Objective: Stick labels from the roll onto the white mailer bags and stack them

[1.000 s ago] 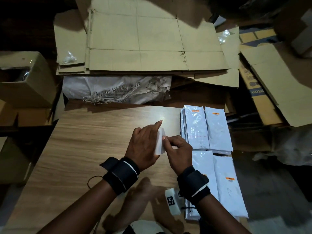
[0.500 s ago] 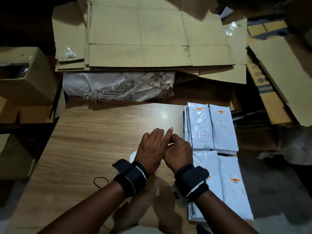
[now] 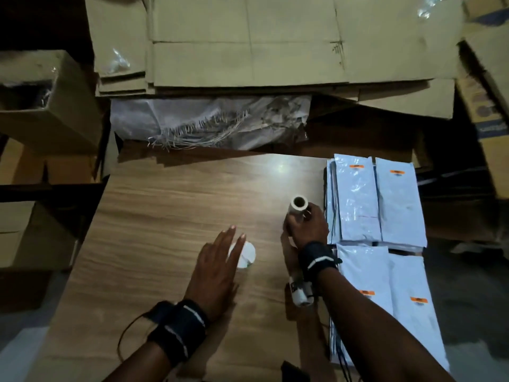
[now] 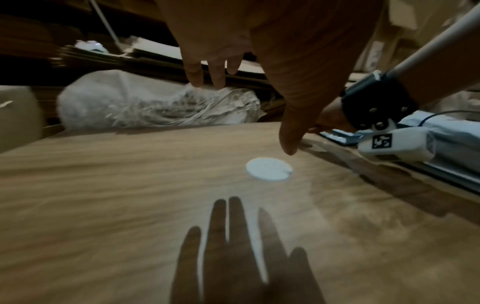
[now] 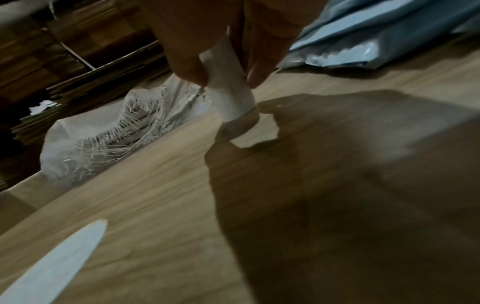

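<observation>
My right hand (image 3: 304, 226) grips a small white label roll (image 3: 297, 206) with a hollow core. It holds the roll upright, lower end on the wooden table (image 3: 170, 210), just left of the mailer stacks. In the right wrist view my fingers (image 5: 187, 67) curl round the roll (image 5: 228, 90). My left hand (image 3: 225, 252) is flat with straight fingers over a white round disc (image 3: 248, 256) lying on the table. White mailer bags with orange labels lie in stacks at the table's right: two far stacks (image 3: 355, 199) (image 3: 399, 205) and two near stacks (image 3: 366, 274) (image 3: 413, 285).
Flattened cardboard sheets (image 3: 248, 45) and a frayed white woven sack (image 3: 209, 122) lie beyond the table's far edge. An open cardboard box (image 3: 46, 106) stands at the left, more boxes at the far right (image 3: 490, 111). The disc (image 4: 269, 169) lies below my left fingers (image 4: 213, 67).
My hands, joined around a white piece before, have parted. The left hand has moved left and now lies flat over the disc. The right hand now holds the roll upright beside the mailers.
</observation>
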Action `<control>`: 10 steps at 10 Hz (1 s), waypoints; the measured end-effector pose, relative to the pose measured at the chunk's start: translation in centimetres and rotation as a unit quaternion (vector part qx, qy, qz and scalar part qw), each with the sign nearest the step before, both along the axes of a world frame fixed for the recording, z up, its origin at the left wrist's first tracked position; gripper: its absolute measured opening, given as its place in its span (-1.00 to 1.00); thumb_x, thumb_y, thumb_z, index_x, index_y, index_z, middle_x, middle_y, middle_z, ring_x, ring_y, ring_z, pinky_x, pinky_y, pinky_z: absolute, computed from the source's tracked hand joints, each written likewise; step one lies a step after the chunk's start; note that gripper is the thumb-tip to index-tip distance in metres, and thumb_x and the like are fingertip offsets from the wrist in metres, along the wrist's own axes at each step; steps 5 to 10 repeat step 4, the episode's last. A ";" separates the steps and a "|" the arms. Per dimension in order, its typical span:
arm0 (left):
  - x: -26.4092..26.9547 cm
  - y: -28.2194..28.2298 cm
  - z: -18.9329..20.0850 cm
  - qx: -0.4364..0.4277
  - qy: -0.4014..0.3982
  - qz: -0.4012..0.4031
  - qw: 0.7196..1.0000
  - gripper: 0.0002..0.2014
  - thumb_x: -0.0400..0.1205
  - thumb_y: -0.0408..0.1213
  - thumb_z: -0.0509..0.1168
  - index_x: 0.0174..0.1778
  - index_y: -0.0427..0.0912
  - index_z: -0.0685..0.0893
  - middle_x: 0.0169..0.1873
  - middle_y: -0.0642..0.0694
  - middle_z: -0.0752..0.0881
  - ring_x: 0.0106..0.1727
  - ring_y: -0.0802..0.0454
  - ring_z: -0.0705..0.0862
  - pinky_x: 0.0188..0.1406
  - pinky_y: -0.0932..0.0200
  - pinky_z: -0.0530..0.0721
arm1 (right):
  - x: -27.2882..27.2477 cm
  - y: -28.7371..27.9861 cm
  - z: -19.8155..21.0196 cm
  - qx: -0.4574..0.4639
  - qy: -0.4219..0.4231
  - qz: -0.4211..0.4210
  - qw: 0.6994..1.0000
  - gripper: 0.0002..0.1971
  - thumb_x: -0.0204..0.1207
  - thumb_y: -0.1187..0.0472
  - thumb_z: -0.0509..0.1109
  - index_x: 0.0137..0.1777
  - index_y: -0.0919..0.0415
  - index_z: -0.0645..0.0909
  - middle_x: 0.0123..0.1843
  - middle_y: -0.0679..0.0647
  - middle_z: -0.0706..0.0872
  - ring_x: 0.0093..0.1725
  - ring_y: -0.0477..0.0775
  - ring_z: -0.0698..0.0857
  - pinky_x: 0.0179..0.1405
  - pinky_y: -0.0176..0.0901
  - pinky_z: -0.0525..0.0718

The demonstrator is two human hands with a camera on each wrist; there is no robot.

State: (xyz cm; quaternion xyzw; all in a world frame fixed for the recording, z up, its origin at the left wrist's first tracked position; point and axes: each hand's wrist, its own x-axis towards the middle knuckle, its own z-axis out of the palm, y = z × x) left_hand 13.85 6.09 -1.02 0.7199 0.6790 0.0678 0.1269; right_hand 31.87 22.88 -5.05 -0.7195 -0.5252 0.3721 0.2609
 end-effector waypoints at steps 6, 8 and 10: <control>-7.3 -7.5 -2.9 -0.051 0.009 0.094 0.994 -0.04 0.40 0.20 0.19 0.65 -0.32 0.21 0.58 -0.31 0.37 0.45 -0.20 0.52 0.23 -0.07 0.56 | -1.0 -0.7 -2.0 -0.015 0.006 -0.036 0.999 -0.32 0.39 0.02 0.57 0.49 0.07 0.43 0.39 0.09 0.65 0.36 0.15 0.63 0.31 0.03 0.61; -7.3 -7.5 -2.9 -0.051 0.009 0.094 0.994 -0.04 0.40 0.20 0.19 0.65 -0.32 0.21 0.58 -0.31 0.37 0.45 -0.20 0.52 0.23 -0.07 0.56 | -1.0 -0.7 -2.0 -0.015 0.006 -0.036 0.999 -0.32 0.39 0.02 0.57 0.49 0.07 0.43 0.39 0.09 0.65 0.36 0.15 0.63 0.31 0.03 0.61; -7.3 -7.5 -2.9 -0.051 0.009 0.094 0.994 -0.04 0.40 0.20 0.19 0.65 -0.32 0.21 0.58 -0.31 0.37 0.45 -0.20 0.52 0.23 -0.07 0.56 | -1.0 -0.7 -2.0 -0.015 0.006 -0.036 0.999 -0.32 0.39 0.02 0.57 0.49 0.07 0.43 0.39 0.09 0.65 0.36 0.15 0.63 0.31 0.03 0.61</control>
